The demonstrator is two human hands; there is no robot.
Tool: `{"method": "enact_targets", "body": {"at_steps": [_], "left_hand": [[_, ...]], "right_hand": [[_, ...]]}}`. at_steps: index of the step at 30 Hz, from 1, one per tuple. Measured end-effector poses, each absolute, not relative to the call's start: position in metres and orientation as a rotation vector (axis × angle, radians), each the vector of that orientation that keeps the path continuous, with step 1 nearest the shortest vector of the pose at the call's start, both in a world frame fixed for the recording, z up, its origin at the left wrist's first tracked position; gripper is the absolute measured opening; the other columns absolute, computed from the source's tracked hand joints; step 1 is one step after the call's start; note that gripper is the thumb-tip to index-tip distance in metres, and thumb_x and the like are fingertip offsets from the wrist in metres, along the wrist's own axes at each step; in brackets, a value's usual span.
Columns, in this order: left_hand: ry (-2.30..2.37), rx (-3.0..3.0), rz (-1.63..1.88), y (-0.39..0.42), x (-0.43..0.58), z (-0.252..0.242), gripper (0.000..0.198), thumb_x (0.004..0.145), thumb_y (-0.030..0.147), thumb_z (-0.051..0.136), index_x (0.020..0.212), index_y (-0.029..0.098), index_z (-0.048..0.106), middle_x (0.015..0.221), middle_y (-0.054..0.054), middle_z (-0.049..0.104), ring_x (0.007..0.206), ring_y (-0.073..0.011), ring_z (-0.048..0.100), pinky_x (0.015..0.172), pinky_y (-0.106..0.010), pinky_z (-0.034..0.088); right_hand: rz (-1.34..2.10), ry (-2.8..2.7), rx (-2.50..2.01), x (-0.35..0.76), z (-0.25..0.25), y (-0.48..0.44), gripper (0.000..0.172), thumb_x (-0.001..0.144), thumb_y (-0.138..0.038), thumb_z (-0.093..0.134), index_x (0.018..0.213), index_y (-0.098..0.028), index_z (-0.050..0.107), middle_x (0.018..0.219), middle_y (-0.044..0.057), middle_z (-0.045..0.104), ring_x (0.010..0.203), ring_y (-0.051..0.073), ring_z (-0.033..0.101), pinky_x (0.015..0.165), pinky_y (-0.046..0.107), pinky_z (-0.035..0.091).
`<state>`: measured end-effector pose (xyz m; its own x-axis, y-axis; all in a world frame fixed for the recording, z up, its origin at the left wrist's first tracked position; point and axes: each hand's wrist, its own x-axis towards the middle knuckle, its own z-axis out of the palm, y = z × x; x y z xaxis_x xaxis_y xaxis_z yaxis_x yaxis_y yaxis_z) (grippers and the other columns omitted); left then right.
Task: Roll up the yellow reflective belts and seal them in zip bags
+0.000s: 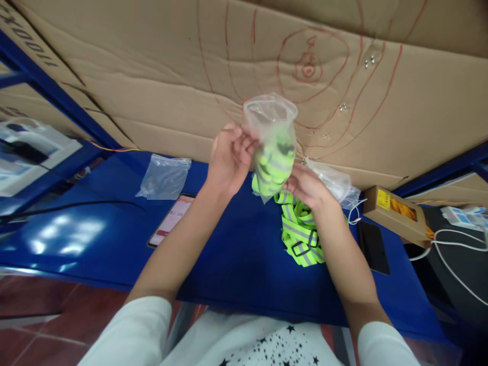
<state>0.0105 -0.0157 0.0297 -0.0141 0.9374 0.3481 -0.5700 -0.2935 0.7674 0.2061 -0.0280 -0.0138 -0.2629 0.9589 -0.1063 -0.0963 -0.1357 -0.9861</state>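
A clear plastic bag [270, 109] stands upright between my hands, packed with folded neon-yellow reflective strap [276, 160]. My left hand [234, 157] has its fingers curled against the bag's left side, somewhat blurred. At the lower right of the bag, my right hand [305, 185] pinches it, the fingertips partly hidden behind it. Below that hand lies a loose heap of yellow-green reflective straps [301, 231] with grey stripes and black buckles, partly covered by my right forearm.
An empty zip bag [163, 175] and a phone [173, 221] lie left on the blue table [236, 264]. More clear bags [331, 180], a dark phone-like slab [373, 247] and a cardboard box [396, 213] lie right. Cardboard sheeting [152, 76] rises behind.
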Motion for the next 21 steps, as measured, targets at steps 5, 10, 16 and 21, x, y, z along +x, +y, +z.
{"method": "enact_targets", "body": {"at_steps": [5,10,16,21], "left_hand": [[0.414,1.181,1.454,-0.024,0.021,0.027,0.026,0.095,0.029,0.054,0.071,0.02,0.05,0.098,-0.002,0.075,0.106,-0.0173,0.072,0.103,-0.034,0.054],[0.63,1.808,0.922,-0.03,0.03,0.008,0.024,0.096,0.043,0.059,0.097,0.02,0.063,0.106,-0.006,0.074,0.105,-0.0209,0.071,0.096,-0.034,0.054],[0.97,2.451,0.089,-0.05,0.029,-0.005,0.077,0.089,0.066,0.067,0.149,0.023,0.047,0.154,-0.017,0.051,0.139,-0.0381,0.055,0.104,-0.047,0.052],[1.27,2.312,0.246,-0.02,0.027,-0.021,0.054,0.096,0.055,0.062,0.125,0.011,0.065,0.131,-0.022,0.067,0.127,-0.0403,0.064,0.106,-0.05,0.051]], "right_hand": [[1.106,-1.182,-1.061,0.22,0.009,-0.033,0.039,0.075,-0.055,0.08,0.093,-0.026,0.06,0.084,0.0,0.065,0.075,0.016,0.062,0.068,0.028,0.053],[0.636,-1.678,-1.162,0.23,0.025,-0.055,0.022,0.089,-0.043,0.074,0.093,-0.024,0.065,0.086,0.002,0.068,0.078,0.016,0.063,0.073,0.03,0.048],[0.659,-2.116,-1.341,0.266,0.028,-0.066,0.029,0.1,-0.041,0.06,0.119,-0.023,0.071,0.108,0.006,0.077,0.097,0.022,0.071,0.085,0.035,0.053],[0.761,-2.423,-1.453,0.266,0.008,-0.054,0.036,0.101,-0.036,0.051,0.126,-0.022,0.071,0.117,0.009,0.078,0.107,0.027,0.073,0.094,0.038,0.054]]}}
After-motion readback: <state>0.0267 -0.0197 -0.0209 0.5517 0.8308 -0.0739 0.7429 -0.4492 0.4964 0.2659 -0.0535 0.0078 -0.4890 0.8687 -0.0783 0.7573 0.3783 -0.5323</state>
